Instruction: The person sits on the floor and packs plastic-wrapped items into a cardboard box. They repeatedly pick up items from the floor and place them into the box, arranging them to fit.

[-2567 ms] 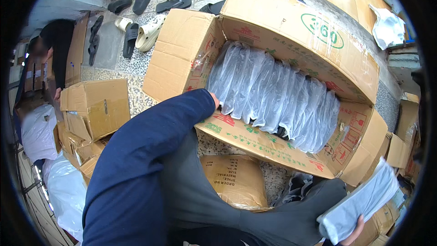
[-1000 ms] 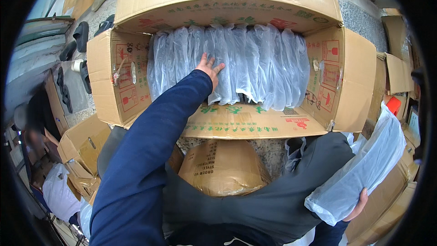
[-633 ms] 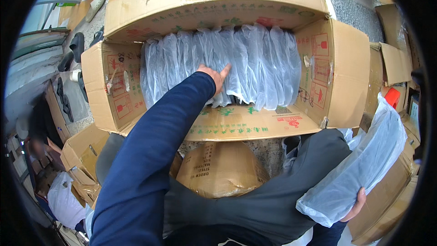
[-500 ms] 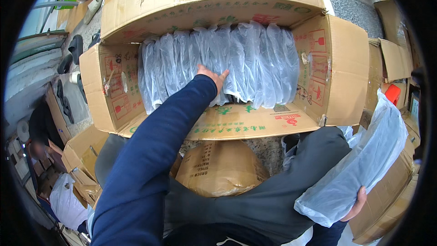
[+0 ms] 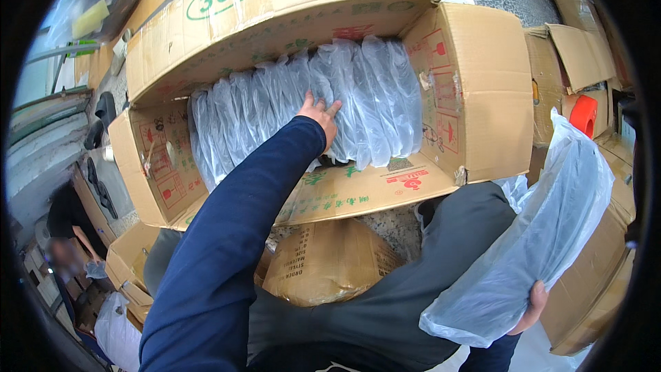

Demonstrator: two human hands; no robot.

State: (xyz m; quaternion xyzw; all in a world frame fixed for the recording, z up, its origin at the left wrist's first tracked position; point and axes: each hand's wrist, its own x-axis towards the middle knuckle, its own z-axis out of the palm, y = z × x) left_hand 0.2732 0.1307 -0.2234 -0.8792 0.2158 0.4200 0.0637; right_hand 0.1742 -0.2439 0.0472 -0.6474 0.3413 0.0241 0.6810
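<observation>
A large open cardboard box (image 5: 487, 86) lies ahead of me, holding a tight row of packages in cloudy clear plastic bags (image 5: 372, 100), stood on edge side by side. My left hand (image 5: 321, 118) reaches into the middle of the row, fingers apart and resting against the bags near a gap. At the right, my right hand (image 5: 534, 308) grips the lower end of a long, flat plastic-bagged package (image 5: 527, 238), which slants up and away beside my knee. What the bags contain cannot be made out.
A taped brown carton (image 5: 327, 262) sits between my legs. More cardboard boxes (image 5: 584, 62) stand at the right, with a red tape roll (image 5: 584, 116). Dark slippers (image 5: 103, 114) lie at the far left. Another person (image 5: 72, 224) is at the left, near a white plastic bag (image 5: 120, 331).
The view has turned, so the box appears further left and tilted. My left hand's fingers have spread more over the bags. My right hand still holds the bagged package, slightly further left in view.
</observation>
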